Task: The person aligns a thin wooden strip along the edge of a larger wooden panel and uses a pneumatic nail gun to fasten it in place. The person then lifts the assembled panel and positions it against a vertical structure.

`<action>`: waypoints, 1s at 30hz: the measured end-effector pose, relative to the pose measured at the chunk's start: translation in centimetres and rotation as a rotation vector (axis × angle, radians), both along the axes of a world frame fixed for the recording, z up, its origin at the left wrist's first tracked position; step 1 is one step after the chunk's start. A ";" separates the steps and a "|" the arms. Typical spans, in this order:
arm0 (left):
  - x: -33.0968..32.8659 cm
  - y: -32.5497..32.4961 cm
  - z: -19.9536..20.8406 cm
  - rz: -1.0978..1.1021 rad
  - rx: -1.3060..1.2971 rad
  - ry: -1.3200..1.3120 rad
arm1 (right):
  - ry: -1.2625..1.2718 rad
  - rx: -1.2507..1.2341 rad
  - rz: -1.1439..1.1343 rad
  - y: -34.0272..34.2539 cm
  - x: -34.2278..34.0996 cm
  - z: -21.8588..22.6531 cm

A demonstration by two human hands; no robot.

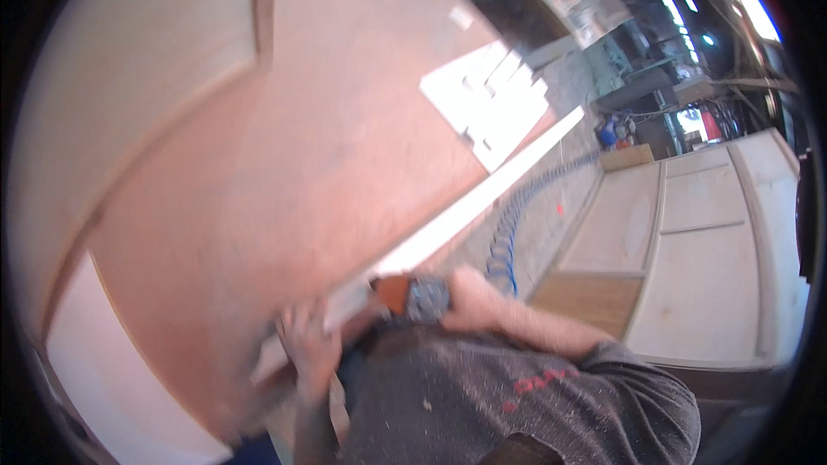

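A long white strip (482, 194) runs diagonally along the near edge of a broad reddish-brown board (301, 164). My left hand (312, 343) lies on the lower end of this strip, its fingers stretched out and a little apart. In my right hand (474, 300), close to my body, is an orange and grey hand tool (422, 297). Its orange end points left, at the strip's edge. Blur hides the tool's exact kind and whether it touches the strip.
A white panel (457, 108) with small pieces on it lies on the board's far part. A blue coiled hose (508, 228) hangs to the right. Pale framed wooden panels (698, 250) stand at the right. Large pale panels (155, 26) and a white one (121, 362) border the left.
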State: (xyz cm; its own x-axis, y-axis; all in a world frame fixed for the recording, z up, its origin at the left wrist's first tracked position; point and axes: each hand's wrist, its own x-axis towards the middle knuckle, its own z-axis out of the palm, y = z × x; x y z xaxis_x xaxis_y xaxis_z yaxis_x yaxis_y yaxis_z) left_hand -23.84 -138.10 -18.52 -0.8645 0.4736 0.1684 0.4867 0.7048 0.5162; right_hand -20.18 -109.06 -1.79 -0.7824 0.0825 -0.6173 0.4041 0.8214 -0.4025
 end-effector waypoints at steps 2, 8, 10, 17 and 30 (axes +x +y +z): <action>-0.4 -0.6 -1.1 0.007 0.117 -0.025 | 0.118 -0.032 -0.056 2.2 1.4 -0.7; -1.4 -2.5 0.3 0.015 0.048 -0.007 | 0.312 -0.042 -0.477 6.8 7.6 1.0; -1.8 -3.4 -2.0 0.008 0.006 -0.074 | 0.358 -0.028 -0.518 9.6 9.2 0.3; -3.5 -3.5 -3.0 -0.020 -0.206 -0.068 | 0.412 -0.056 -0.634 17.8 14.3 -1.8; 0.1 -2.7 -4.5 0.193 -0.585 -0.074 | 0.416 -0.017 -0.722 35.9 24.0 -4.1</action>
